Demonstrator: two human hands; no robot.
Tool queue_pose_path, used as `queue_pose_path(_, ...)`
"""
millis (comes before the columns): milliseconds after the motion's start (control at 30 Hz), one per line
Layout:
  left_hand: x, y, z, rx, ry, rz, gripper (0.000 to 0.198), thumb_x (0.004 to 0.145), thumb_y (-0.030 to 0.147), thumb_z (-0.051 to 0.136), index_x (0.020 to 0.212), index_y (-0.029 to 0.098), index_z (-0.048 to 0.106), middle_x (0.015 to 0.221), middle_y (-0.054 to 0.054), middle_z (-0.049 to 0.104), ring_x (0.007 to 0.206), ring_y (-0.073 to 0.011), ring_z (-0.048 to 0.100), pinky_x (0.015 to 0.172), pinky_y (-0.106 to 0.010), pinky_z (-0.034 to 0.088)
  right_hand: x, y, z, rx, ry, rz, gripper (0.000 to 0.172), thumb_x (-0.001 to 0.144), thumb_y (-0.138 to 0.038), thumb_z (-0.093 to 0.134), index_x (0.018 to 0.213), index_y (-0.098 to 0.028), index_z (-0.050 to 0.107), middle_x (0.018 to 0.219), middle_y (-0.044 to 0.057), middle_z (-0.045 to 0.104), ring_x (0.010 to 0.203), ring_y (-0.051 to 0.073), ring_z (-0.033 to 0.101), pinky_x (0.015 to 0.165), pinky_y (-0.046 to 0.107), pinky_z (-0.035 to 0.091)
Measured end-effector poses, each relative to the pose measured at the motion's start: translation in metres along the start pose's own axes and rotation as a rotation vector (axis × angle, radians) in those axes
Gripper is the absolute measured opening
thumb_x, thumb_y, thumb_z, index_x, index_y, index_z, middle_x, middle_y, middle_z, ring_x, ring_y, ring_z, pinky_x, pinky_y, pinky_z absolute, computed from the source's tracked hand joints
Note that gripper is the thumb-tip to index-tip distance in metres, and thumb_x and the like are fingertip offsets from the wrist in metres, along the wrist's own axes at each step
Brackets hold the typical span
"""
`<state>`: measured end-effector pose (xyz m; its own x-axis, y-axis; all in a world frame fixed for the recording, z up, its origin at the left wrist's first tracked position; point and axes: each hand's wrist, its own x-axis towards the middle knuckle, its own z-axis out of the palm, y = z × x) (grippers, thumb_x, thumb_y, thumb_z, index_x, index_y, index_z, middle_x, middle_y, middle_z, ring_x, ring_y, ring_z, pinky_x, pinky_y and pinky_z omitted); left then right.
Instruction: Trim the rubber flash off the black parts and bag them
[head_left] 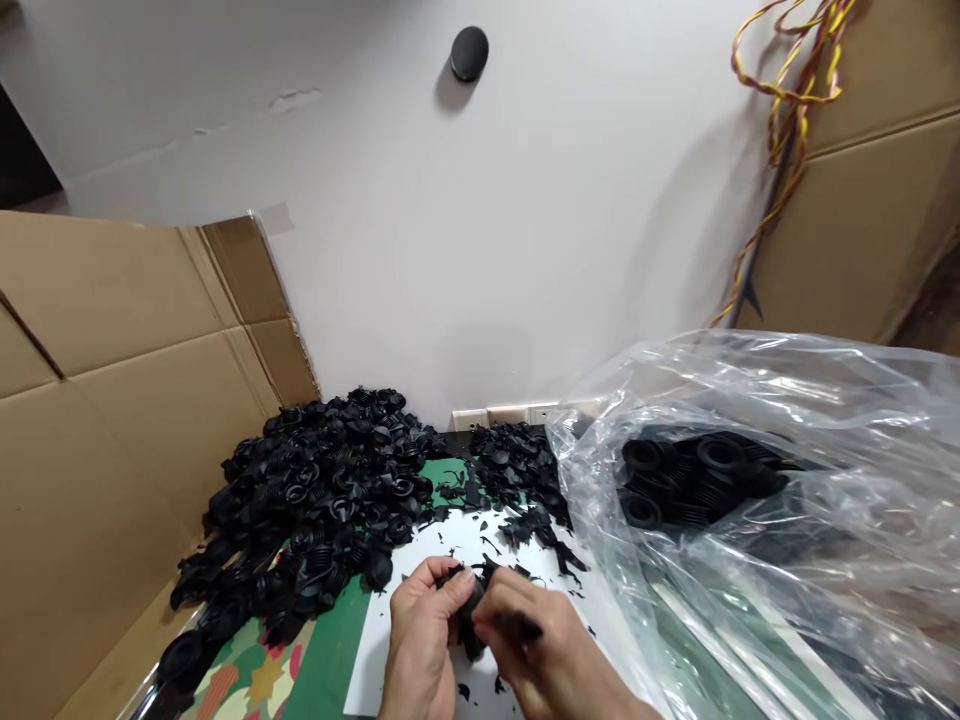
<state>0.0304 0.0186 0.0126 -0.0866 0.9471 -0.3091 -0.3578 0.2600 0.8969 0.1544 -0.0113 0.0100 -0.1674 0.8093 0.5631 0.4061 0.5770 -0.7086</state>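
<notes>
My left hand (424,625) pinches a black rubber part (474,605) between thumb and fingers, over a white sheet (379,625). Close against it on the right, my right hand (536,630) is closed around a slim dark object (519,627); its kind is hidden by the fingers and blur. Black scraps (566,558) lie scattered on the sheet around both hands. To the left rises a large heap of black ribbed rubber parts (322,490), and behind the sheet is a smaller pile of black pieces (514,455).
On the right a clear plastic bag (825,500) holds black ring-ended rubber parts (697,475). Cardboard (135,400) stands at the left, with more cardboard (862,200) at upper right. Twisted yellow-and-brown wires (795,130) hang by the white wall (480,230). Sockets (506,416) sit low on it.
</notes>
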Motion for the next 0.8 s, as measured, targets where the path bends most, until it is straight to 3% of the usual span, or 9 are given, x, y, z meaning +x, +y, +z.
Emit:
queue_pose_path(67, 0.000, -0.001, 0.000, -0.010, 0.014, -0.009, 0.035, 0.038, 0.026, 0.087, 0.059, 0.014, 0.061, 0.048, 0.001, 0.063, 0.043, -0.0093, 0.051, 0.046, -0.020, 0.035, -0.005, 0.000, 0.004, -0.077, -0.007, -0.122, 0.015, 0.075, -0.010, 0.043, 0.067, -0.018, 0.053, 0.063, 0.002, 0.055, 0.048, 0.011, 0.049, 0.044, 0.021, 0.036)
queue_pose_path(333, -0.005, 0.004, 0.008, -0.057, -0.032, -0.070, 0.038, 0.039, 0.032, 0.089, 0.058, 0.012, 0.063, 0.047, 0.001, 0.059, 0.041, -0.0084, 0.046, 0.042, -0.020, 0.032, -0.004, 0.005, -0.008, -0.326, -0.021, -0.248, 0.020, 0.073, -0.004, 0.039, 0.070, -0.019, 0.053, 0.061, 0.002, 0.054, 0.044, 0.011, 0.047, 0.040, 0.021, 0.032)
queue_pose_path(467, -0.010, 0.007, 0.009, -0.112, -0.067, -0.144, 0.028, 0.053, 0.026, 0.085, 0.060, 0.012, 0.062, 0.045, 0.003, 0.052, 0.037, -0.0064, 0.041, 0.035, -0.017, 0.024, 0.002, 0.003, -0.017, -0.421, 0.063, -0.319, 0.023, 0.074, -0.003, 0.036, 0.069, -0.018, 0.053, 0.058, 0.002, 0.052, 0.043, 0.013, 0.044, 0.039, 0.023, 0.031)
queue_pose_path(633, -0.013, 0.006, 0.007, -0.197, -0.023, -0.192, 0.016, 0.077, 0.012, 0.064, 0.061, 0.012, 0.060, 0.043, 0.003, 0.048, 0.034, -0.0061, 0.039, 0.034, -0.016, 0.026, 0.007, 0.002, -0.016, -0.371, 0.134, -0.280, 0.025, 0.082, -0.004, 0.036, 0.072, -0.015, 0.057, 0.060, 0.004, 0.053, 0.045, 0.012, 0.048, 0.041, 0.022, 0.036)
queue_pose_path(800, -0.009, 0.001, 0.001, -0.246, 0.029, -0.153, 0.019, 0.075, 0.009, 0.066, 0.059, 0.013, 0.057, 0.039, 0.006, 0.042, 0.031, -0.0043, 0.034, 0.032, -0.015, 0.028, 0.011, 0.003, -0.012, -0.173, 0.181, -0.143, 0.022, 0.087, -0.013, 0.039, 0.072, -0.017, 0.056, 0.061, 0.002, 0.053, 0.046, 0.012, 0.049, 0.043, 0.022, 0.039)
